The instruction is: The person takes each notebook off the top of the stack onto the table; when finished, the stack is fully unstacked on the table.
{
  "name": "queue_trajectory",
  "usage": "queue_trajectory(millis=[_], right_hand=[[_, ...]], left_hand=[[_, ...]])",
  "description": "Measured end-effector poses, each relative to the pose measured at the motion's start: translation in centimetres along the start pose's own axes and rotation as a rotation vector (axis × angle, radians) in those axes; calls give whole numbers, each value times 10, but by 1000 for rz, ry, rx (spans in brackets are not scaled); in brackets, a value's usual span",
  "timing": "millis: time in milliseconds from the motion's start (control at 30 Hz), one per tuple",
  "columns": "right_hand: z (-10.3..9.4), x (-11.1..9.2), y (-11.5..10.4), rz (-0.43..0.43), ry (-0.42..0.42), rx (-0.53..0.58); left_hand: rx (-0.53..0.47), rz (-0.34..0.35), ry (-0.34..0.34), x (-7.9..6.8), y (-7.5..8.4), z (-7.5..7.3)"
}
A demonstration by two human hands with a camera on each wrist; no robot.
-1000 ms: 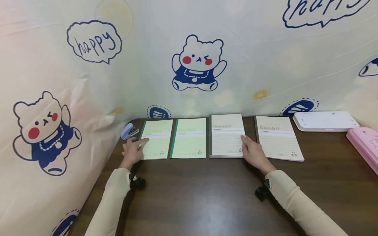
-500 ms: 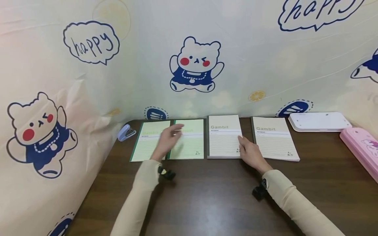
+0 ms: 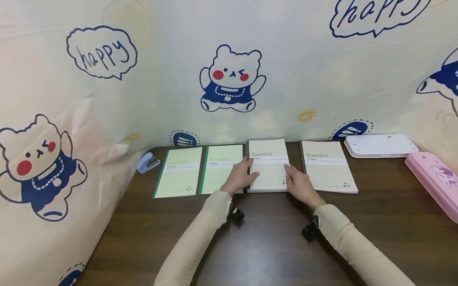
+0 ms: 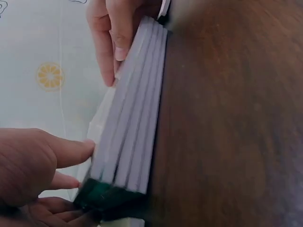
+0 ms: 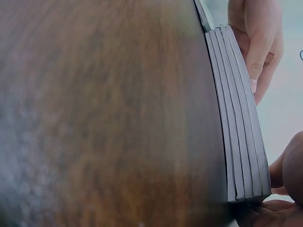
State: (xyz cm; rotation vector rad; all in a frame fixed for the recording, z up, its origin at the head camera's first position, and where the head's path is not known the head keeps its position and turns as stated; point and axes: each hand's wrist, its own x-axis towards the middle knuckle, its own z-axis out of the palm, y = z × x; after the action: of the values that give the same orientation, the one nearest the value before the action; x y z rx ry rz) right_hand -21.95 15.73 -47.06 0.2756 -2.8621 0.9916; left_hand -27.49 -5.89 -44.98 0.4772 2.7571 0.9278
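Observation:
A stack of several white-covered "Gambit" notebooks (image 3: 268,174) lies flat on the table, in the middle of the row. My left hand (image 3: 236,176) holds its left, spine side, thumb on the top cover and fingers down beside the dark green spine. On the opposite side my right hand (image 3: 300,184) grips the right edge, its thumb on top. Seen end-on in the left wrist view, the notebook stack (image 4: 132,109) shows layered page edges between both hands. The right wrist view shows the same stack (image 5: 241,118) with its layers closely aligned.
Two pale green notebooks (image 3: 179,172) lie left of the stack, the nearer one partly under my left arm. Another white notebook (image 3: 329,171) sits to the right. A blue stapler (image 3: 147,163), white case (image 3: 381,145) and pink case (image 3: 434,178) flank the row.
My left hand has left the edge of the leftmost green notebook, crossed rightward over the second one and taken hold of the stack's left side. My right hand has stayed on the stack.

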Motion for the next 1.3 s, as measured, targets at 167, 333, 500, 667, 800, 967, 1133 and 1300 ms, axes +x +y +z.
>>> queue_trajectory(millis=[167, 333, 500, 667, 800, 967, 1133, 1300], right_hand=[[0, 0, -1, 0, 7, -6], [2, 1, -1, -16, -4, -52], [0, 0, 0, -13, -1, -64], [-2, -1, 1, -22, 7, -59], [-3, 0, 1, -34, 1, -49], [-1, 2, -2, -51, -6, -31], [-2, 3, -4, -65, -29, -24], [-5, 1, 1, -44, -43, -39]], left_hand=[[-3, 24, 19, 1, -2, 1], [-4, 26, 48, -1, 0, 1], [-114, 9, 163, 1, 6, 1], [-399, -43, 210, 5, 10, 3], [-451, -73, 185, 8, 11, 7], [-484, -116, 224, 4, 5, 8], [-530, -149, 293, -11, -11, -6], [-570, -142, 331, -47, -43, -39]])
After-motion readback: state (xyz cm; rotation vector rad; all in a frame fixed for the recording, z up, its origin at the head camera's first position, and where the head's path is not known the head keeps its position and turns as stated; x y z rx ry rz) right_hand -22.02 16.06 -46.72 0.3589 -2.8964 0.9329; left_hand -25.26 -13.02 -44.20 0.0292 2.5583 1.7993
